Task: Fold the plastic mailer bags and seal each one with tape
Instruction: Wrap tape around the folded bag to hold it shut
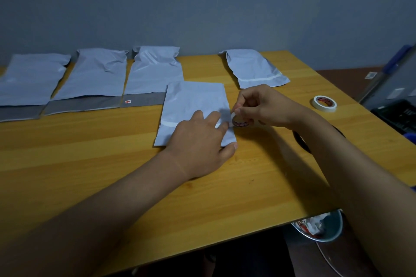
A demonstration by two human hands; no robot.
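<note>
A: Report the work surface.

B: Wooden table (90, 164). The folded mailer (193, 101) lies flat near the centre, with a white tape strip (168, 123) across its lower part.

A: Left hand?

B: The left hand (200, 141) lies palm down on the mailer's lower right part. Fingers are straight and spread, pressing the plastic flat; the thumb sits at the mailer's near edge. It grips nothing.

A: Right hand?

B: The right hand (263, 105) is just beside the mailer's right edge. Its curled fingers hold a small tape roll (240, 121), which touches the table at that edge. The thumb and forefinger pinch near the top of the roll; whether they hold the tape end cannot be told, as that spot is blurred.

A: Other mailers?

B: Three unfolded mailers lie side by side along the far left of the table: first (29, 78), second (94, 74), third (153, 72). Each shows a grey flap at its near end. The third one's flap carries a small red mark, and the folded mailer overlaps that flap's right corner. A fourth mailer (254, 67), folded and taped, lies at the far right, apart from the others.

A: Further items?

B: A second, larger tape roll (324, 102) lies flat on the table, right of the right hand and apart from it. A bin (322, 227) with scraps shows below the table's near right edge.
</note>
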